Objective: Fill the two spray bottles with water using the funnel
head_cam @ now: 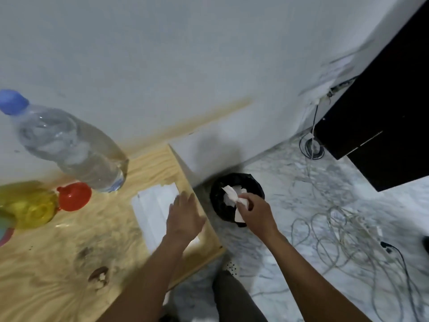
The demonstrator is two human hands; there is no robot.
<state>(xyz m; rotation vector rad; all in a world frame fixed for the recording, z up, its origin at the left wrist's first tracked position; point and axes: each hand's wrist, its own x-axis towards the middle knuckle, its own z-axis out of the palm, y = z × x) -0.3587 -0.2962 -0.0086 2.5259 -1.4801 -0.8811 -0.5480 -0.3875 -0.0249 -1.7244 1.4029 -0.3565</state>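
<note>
Left forearm (144, 275): closest to the lens, reaching up across the desk (58, 263) corner, with the right forearm (308, 275) stretched out over the floor.
Yellow spray bottle (30, 205): far left on the desk, blurred; a second coloured shape is at the very edge, and I cannot tell what it is.
Funnel (74, 196): red, lying on the desk just beside the yellow bottle and not seated in any neck.
Water bottle (69, 145): clear, blue cap on, standing just behind the funnel and looking mostly full.
White sheet (153, 205): flat by the desk's right edge.
Left grip (184, 217): fingers apart and straight, resting on that sheet.
Bin (236, 176): black-lined, on the floor against the desk's side, with paper already inside.
Tissue (232, 194): crumpled, right above the bin's mouth.
Right grip (255, 210): fingers together, pinched on the tissue.
Step in hand: a tidy-up drop, I'd say (not pouring at all).
Doing it well: centre the tissue over the opening, lower it, then let go so it cannot catch the rim.
Cables (336, 228): loose coils on the floor to the right; keep the arm clear of them.
</note>
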